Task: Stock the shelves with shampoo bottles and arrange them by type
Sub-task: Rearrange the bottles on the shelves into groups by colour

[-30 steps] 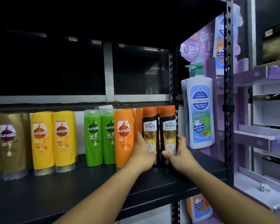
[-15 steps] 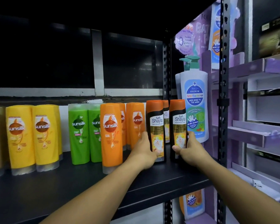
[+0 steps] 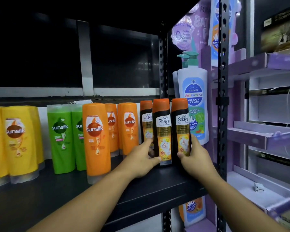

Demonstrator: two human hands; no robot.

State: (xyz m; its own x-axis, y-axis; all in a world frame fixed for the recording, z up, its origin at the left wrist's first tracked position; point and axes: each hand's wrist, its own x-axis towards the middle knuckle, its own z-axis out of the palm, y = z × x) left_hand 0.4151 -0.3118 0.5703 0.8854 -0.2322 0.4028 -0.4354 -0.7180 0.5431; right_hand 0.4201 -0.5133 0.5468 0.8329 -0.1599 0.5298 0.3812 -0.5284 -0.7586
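Left hand (image 3: 143, 159): fingers curling round the left flank of the front-left Safi Shayla bottle (image 3: 162, 131), thumb lying against its lower front, forefinger reaching up behind toward the rear Safi Shayla bottle (image 3: 146, 122).

Right hand (image 3: 193, 156): gripping the front-right Safi Shayla bottle (image 3: 181, 128) low on its body, thumb on the front, fingers wrapping the right side.

Both front bottles are standing upright, long axes vertical, orange caps up, side by side and almost touching, directly ahead of the hands at the right end of the black shelf (image 3: 151, 186). Each hand is lying nearest its own bottle, so the pair looks ready to be slid or squared together.

Leftward along the shelf: orange Sunsilk bottles (image 3: 96, 139), green Sunsilk bottles (image 3: 60, 138), yellow Sunsilk bottles (image 3: 18, 141), grouped by colour.

Rightward, just behind the right hand: white Follow Me pump bottle (image 3: 193, 97), beside the perforated black upright (image 3: 223, 101).
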